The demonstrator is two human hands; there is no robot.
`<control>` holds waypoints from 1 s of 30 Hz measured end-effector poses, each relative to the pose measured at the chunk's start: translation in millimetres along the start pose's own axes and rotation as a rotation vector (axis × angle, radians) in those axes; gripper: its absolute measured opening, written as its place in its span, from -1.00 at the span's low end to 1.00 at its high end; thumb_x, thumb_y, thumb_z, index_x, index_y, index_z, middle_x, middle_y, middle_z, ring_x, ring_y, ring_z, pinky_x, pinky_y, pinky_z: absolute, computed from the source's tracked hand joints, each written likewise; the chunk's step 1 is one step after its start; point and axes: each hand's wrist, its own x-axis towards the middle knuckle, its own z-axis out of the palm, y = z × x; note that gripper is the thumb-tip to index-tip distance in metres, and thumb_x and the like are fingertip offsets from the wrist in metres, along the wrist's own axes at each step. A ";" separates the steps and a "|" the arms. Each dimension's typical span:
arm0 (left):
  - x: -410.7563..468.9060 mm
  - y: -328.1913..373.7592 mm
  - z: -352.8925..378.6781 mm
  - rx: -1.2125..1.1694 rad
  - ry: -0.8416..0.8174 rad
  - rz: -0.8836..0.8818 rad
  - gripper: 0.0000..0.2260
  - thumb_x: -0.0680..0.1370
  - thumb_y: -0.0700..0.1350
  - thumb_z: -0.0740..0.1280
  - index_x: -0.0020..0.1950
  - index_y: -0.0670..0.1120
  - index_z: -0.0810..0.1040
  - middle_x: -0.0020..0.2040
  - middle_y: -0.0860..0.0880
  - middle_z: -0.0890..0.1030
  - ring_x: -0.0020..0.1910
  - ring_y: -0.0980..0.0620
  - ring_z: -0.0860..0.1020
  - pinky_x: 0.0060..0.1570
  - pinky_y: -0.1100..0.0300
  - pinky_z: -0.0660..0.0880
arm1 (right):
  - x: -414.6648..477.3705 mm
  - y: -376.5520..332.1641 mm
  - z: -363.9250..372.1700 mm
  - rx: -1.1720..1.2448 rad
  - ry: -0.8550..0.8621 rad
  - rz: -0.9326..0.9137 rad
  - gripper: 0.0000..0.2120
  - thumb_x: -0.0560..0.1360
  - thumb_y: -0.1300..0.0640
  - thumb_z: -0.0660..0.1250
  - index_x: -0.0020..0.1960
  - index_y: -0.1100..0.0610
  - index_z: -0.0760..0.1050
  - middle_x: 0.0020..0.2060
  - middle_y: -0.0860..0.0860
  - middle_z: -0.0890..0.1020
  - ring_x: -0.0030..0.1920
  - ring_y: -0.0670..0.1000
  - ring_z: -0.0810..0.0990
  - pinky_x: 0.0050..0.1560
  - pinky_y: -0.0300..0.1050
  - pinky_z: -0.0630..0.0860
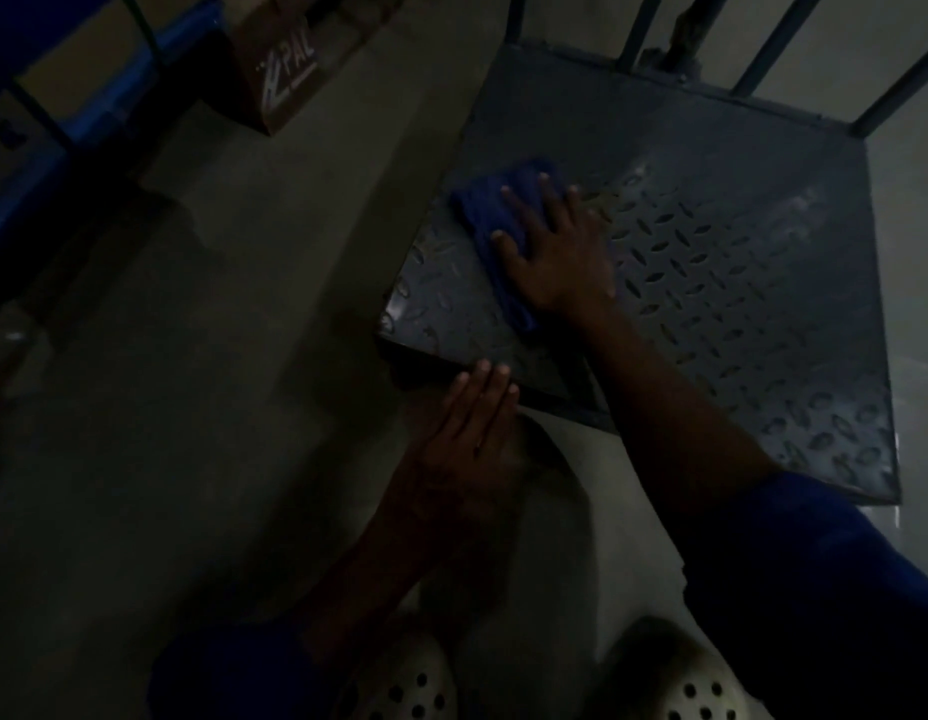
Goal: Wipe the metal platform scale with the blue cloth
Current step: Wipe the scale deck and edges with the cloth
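Observation:
The metal platform scale (737,262) is a dark grey plate with a raised diamond tread, lying low on the floor at the upper right. A folded blue cloth (490,220) lies on its left part. My right hand (555,252) presses flat on the cloth with straight, spread fingers. My left hand (477,413) reaches the scale's near edge, fingers straight and together, fingertips touching the rim. The scene is dim.
Dark upright bars (763,49) rise behind the scale's far edge. A brown cardboard box (285,70) with white lettering stands on the floor at the upper left, beside blue shelving (61,122). My light perforated shoes (675,683) stand on the concrete floor (191,407) below.

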 end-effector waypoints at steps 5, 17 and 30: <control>-6.0 -1.2 5.9 -0.018 -0.058 0.006 -0.49 0.75 -0.15 -0.11 0.51 -0.37 0.44 0.56 -0.36 0.38 0.58 -0.33 0.33 0.51 -0.24 0.39 | -39.9 19.2 11.2 -0.002 -0.022 -0.312 -0.37 0.67 -0.36 -0.08 0.67 -0.14 0.19 0.67 0.12 0.20 0.67 0.24 0.12 0.64 0.23 0.12; -9.2 9.2 1.7 -0.136 -0.068 -0.084 -0.50 0.65 -0.12 0.11 0.49 -0.38 0.45 0.46 -0.38 0.49 0.43 -0.38 0.52 0.49 -0.21 0.39 | -24.2 -56.6 10.9 0.026 -0.207 -0.728 -0.47 0.69 -0.21 0.08 0.62 -0.09 0.30 0.65 0.14 0.23 0.64 0.32 0.13 0.61 0.22 0.08; -7.9 10.6 1.6 -0.151 -0.162 -0.110 -0.48 0.68 -0.13 -0.01 0.53 -0.37 0.40 0.54 -0.36 0.41 0.56 -0.37 0.36 0.52 -0.29 0.35 | -10.1 -47.2 3.6 0.046 -0.223 -0.616 -0.33 0.59 -0.44 0.09 0.62 -0.20 0.26 0.68 0.05 0.16 0.67 0.26 0.06 0.65 0.25 0.07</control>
